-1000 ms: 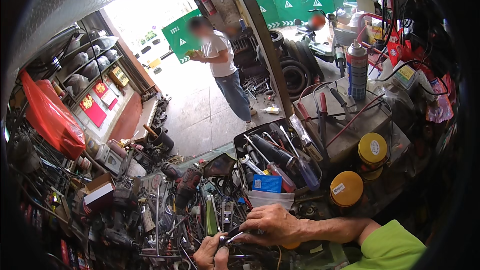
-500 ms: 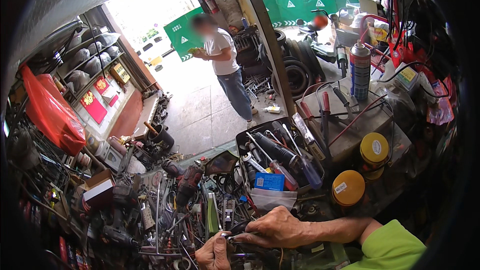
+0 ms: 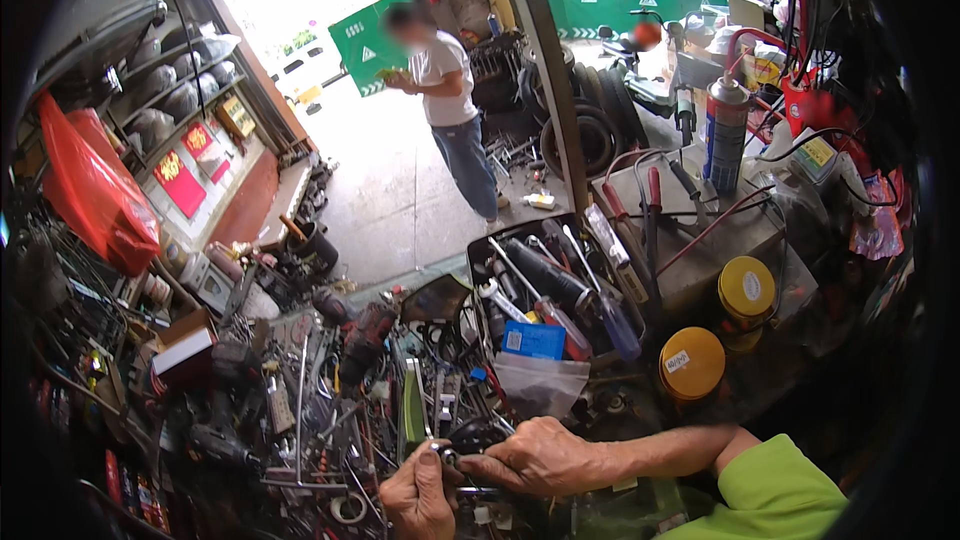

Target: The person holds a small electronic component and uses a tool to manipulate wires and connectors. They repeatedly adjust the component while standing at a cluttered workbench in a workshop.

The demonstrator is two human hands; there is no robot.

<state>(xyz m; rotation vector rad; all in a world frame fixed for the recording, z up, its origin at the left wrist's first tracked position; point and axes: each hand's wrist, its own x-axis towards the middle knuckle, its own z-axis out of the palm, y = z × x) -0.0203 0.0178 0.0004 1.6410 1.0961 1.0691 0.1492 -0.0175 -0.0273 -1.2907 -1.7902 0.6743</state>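
Observation:
At the bottom of the view my two hands meet over a cluttered bench. My left hand (image 3: 418, 495) is closed, with thumb and fingers pinching a small shiny metal part (image 3: 445, 454) whose exact kind I cannot make out. From the right, my right hand (image 3: 540, 455) reaches the same part, its fingers curled and their tips at the metal. Just beyond the left hand stands a flat green tool or strip (image 3: 413, 405) with a pale edge. A dark round part (image 3: 477, 433) lies behind the fingers, partly hidden by them.
Loose tools and a red-black power drill (image 3: 368, 340) crowd the bench. Beyond is a black tool bin (image 3: 478, 265) with screwdrivers and wrenches; to the right are yellow-lidded tubs (image 3: 692, 362) and a spray can (image 3: 726, 135). A person (image 3: 440, 90) stands on the floor ahead.
The view has shifted a little. My hands remain together at the metal part, now slightly farther left, and more of the metal shows between the fingers. The standing person keeps the same pose.

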